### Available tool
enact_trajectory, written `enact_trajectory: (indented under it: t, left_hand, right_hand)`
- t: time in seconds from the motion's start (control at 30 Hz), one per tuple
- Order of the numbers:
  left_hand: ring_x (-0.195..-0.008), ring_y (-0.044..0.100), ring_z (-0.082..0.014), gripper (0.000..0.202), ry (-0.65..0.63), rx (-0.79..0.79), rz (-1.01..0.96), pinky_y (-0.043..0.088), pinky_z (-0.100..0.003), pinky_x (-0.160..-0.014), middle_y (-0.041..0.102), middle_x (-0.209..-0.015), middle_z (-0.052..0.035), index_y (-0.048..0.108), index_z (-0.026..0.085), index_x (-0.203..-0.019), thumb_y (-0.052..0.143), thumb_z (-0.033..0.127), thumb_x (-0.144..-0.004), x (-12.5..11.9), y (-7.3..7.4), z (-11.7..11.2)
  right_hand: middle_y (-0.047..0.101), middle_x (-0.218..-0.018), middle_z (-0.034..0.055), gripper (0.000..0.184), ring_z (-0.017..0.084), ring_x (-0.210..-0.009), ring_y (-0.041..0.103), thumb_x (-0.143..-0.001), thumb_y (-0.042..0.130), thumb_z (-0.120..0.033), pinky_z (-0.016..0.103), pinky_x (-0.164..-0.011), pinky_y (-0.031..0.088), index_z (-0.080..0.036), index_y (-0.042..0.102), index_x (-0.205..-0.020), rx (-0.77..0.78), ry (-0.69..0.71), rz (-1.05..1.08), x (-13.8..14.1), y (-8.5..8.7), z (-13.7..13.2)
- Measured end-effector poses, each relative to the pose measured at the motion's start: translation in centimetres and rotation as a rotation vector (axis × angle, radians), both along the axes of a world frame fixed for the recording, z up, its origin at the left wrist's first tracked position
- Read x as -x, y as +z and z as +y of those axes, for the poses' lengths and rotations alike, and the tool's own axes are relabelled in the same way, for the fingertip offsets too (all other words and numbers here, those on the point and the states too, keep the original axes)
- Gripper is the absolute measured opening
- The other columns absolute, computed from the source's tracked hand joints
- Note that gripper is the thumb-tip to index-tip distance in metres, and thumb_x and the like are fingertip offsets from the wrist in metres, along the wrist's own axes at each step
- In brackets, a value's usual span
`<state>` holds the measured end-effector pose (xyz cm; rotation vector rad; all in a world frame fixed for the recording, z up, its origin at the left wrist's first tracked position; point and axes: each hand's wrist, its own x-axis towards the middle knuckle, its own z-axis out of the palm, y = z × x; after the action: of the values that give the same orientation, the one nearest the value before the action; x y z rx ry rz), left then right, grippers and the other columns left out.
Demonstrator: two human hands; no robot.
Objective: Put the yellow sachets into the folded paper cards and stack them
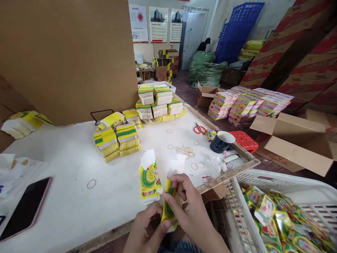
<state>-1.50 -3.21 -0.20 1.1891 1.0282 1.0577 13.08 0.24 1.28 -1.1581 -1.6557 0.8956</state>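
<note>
My left hand (146, 228) and my right hand (188, 207) both grip one flat yellow-and-green carton blank (168, 203) at the near edge of the white table (79, 196). Its white flap stands up above my right fingers. Just left of it a small stack of the same blanks (149, 181) stands on the table, flaps up, touching neither hand. Loose rubber bands (185, 150) lie scattered beyond my hands.
Banded bundles of blanks (117, 140) and taller piles (158, 102) sit mid-table. Red scissors (200, 129) and a dark mug (222, 141) are at the right edge. A phone (25, 209) lies at left. A white crate (284, 211) of folded cartons stands at right. A person bends far behind.
</note>
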Motion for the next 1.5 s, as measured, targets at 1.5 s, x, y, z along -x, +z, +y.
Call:
enact_trajectory:
  t: [1.5]
  left_hand:
    - [-0.054,0.066,-0.0158,0.03,0.459,0.279,-0.286,0.051,-0.021,-0.049,0.075,-0.063,-0.0022,0.074,0.014,-0.073,0.082,0.041,-0.063,-1.8,-1.8,2.4]
  right_hand:
    - [0.063,-0.074,0.0011,0.016,0.015,-0.068,0.063,-0.09,0.057,-0.034,0.02,-0.06,0.05,-0.02,0.054,-0.097,0.24,-0.115,0.248,0.2,-3.1,-0.2]
